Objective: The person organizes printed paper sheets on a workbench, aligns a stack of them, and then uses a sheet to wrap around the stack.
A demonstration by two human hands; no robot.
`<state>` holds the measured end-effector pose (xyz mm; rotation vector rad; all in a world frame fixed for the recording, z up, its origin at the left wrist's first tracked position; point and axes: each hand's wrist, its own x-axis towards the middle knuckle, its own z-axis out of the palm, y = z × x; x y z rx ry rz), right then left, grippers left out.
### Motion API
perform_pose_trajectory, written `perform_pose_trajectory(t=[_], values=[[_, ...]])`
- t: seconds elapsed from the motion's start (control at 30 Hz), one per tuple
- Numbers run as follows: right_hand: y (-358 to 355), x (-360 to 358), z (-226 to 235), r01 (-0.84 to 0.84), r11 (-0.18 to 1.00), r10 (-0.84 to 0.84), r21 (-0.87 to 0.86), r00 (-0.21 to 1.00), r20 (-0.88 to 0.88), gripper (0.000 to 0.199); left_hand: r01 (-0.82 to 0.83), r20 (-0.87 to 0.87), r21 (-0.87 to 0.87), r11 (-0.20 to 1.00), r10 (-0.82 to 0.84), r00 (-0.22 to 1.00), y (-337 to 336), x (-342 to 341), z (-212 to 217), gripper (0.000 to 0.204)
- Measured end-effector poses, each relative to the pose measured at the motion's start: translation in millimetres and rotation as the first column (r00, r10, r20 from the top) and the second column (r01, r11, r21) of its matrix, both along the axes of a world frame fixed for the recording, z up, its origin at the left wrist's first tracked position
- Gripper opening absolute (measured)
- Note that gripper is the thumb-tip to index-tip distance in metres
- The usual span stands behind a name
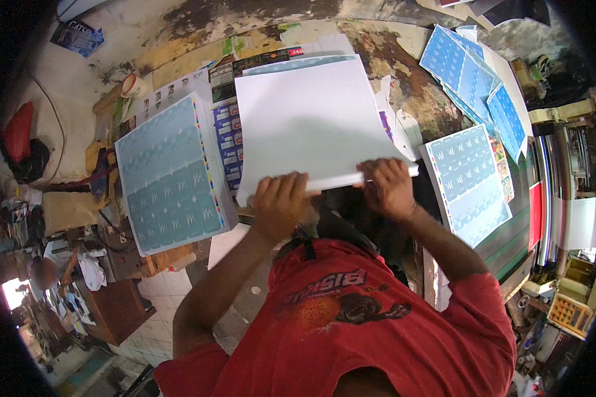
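Note:
A thick stack of large white paper sheets [304, 99] lies in front of me, its near edge bent and reaching past the table edge. My left hand [281, 202] grips that near edge left of its middle, fingers closed over the paper. Toward the right end of the same edge, my right hand [389, 188] is closed on the sheets too. Both thumbs point inward. A teal printed sheet [291, 65] shows at the far side, behind the white paper.
To the left stands a tall stack of teal printed sheets [169, 178]. Another printed pile [467, 175] lies to the right, with loose blue sheets [467, 69] beyond it. A cup [134, 86] sits at the far left. Metal rollers [563, 192] line the right side.

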<state>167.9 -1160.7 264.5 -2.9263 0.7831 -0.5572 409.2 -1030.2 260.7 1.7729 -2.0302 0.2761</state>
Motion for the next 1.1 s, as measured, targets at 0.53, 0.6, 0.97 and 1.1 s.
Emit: perform_pose_trajectory(t=[0.53,0.6,0.97,1.1], values=[[-142,118,-16,0.297,0.864,0.03,0.406,0.775,-0.632,0.073,-0.053,-0.171,0.621,0.782,0.202,0.964,-136,78,-50,0.056],[-122,97,-28,0.184,0.913,0.002,0.364,0.89,-0.456,0.061,-0.012,-0.191,0.617,0.787,0.165,0.968,-120,68,-47,0.051],[-96,76,-40,0.047,0.886,0.092,0.461,0.957,-0.274,0.051,0.13,-0.336,0.627,0.768,0.116,0.935,-85,52,-63,0.045],[-122,91,-49,0.06,0.853,0.095,0.519,0.959,-0.266,0.047,0.127,-0.325,0.657,0.743,0.126,0.937,-113,67,-59,0.043]])
